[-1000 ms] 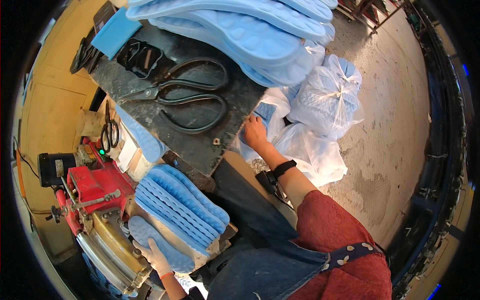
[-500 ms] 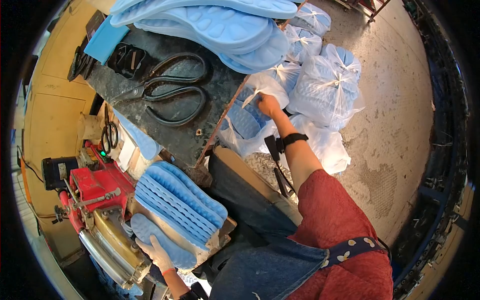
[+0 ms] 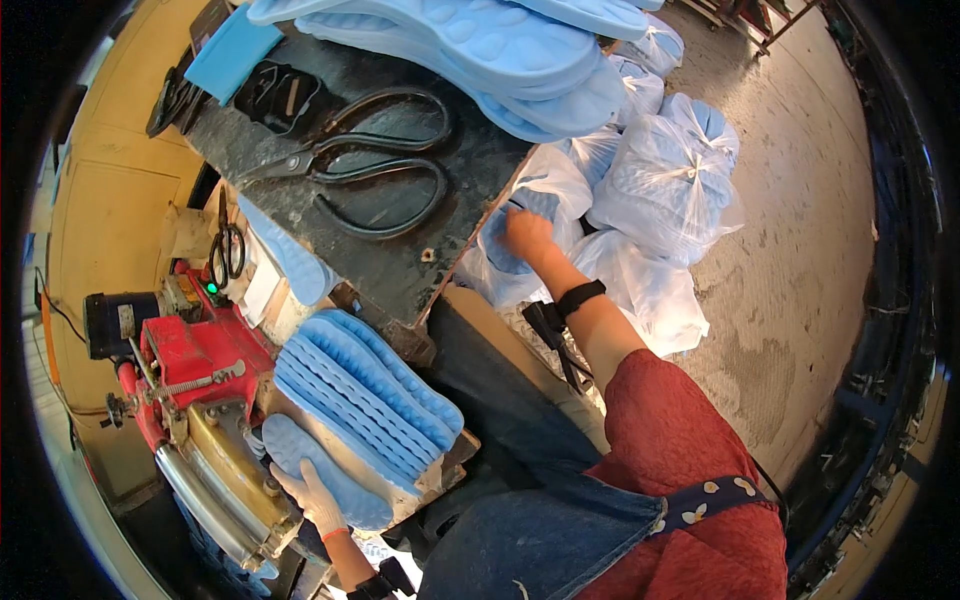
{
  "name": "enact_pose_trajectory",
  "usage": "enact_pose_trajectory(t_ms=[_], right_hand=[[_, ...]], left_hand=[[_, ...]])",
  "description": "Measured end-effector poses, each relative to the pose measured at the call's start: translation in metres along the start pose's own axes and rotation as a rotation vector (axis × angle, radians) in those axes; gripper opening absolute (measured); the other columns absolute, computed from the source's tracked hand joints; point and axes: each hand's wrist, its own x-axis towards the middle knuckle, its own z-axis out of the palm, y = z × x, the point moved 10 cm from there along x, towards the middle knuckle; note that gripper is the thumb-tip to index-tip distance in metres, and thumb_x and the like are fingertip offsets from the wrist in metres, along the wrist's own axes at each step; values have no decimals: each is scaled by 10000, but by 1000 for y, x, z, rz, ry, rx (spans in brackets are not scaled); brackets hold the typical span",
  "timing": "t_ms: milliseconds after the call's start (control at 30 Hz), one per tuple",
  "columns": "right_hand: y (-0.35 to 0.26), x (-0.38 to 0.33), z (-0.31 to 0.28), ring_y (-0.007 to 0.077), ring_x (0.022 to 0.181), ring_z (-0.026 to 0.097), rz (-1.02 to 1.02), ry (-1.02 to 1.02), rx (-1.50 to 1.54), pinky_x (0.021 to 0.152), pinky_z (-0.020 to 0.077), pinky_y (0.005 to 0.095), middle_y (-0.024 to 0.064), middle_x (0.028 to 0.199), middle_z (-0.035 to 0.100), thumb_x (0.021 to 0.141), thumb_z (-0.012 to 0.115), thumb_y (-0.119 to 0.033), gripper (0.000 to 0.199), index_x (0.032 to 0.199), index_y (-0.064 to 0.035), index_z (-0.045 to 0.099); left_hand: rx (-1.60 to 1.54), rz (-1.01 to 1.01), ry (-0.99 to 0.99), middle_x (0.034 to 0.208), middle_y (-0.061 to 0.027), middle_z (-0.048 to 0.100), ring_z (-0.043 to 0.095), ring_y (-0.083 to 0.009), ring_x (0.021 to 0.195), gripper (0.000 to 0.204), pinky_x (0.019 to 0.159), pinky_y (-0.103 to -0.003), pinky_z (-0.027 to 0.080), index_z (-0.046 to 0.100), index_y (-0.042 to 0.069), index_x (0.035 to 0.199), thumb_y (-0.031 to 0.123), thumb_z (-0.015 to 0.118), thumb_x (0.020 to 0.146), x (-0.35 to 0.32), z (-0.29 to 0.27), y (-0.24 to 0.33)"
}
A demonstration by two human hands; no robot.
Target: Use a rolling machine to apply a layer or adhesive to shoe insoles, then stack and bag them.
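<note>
My left hand (image 3: 318, 503), in a pale glove, holds the edge of a single blue insole (image 3: 325, 470), thumb on its upper face and fingers at its side. This insole lies beside the rollers of a red machine (image 3: 205, 350). Next to it, a row of blue insoles (image 3: 370, 390) with bumpy surfaces is packed together. My right hand (image 3: 528, 236) is closed at the mouth of an open white plastic bag (image 3: 560, 180), close to the blue insoles (image 3: 497, 243) inside. A small dark bit shows at its fingers; what they grip is hidden.
Large black scissors (image 3: 380, 165) lie on the dark worktable (image 3: 410, 265), below a stack of blue insoles (image 3: 480, 50). Knotted bags of insoles (image 3: 665, 180) stand on the floor at right. Smaller scissors (image 3: 227, 250) hang near the machine.
My right hand has moved slightly left and down from the bag's gathered rim, which now spreads wider. My left hand stays on the insole. The view has shifted slightly.
</note>
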Motion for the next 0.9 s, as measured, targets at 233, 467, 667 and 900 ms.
enact_pose_trajectory(t_ms=[233,467,667,900], right_hand=[[22,5,-4,336,894,633,-36,-76,491,789,490,392,184,1047,648,778,718,-299,463,1117,-13,584],[54,21,-39,266,1091,575,63,-18,923,897,449,343,177,1217,597,844,662,-172,542,1313,29,478],[39,16,-1,323,1132,553,62,-206,1055,930,444,367,219,1272,544,838,662,-223,508,1282,-19,523],[48,21,28,424,1046,575,197,-73,215,896,466,449,237,1160,586,785,671,-277,483,1210,-71,571]], left_hand=[[-56,138,42,1474,-256,273,344,-341,1322,697,1093,-381,259,221,-70,1432,320,516,936,3,2,5],[-184,45,-67,1500,-229,225,278,-344,1360,707,1106,-397,240,180,-20,1460,328,514,942,4,9,-12],[-180,-32,-77,1508,-217,210,275,-340,1361,703,1107,-406,241,175,-12,1465,338,501,951,6,13,-24],[-200,-188,-142,1502,-211,228,292,-345,1352,692,1100,-413,257,190,8,1468,332,510,947,-12,10,10]])
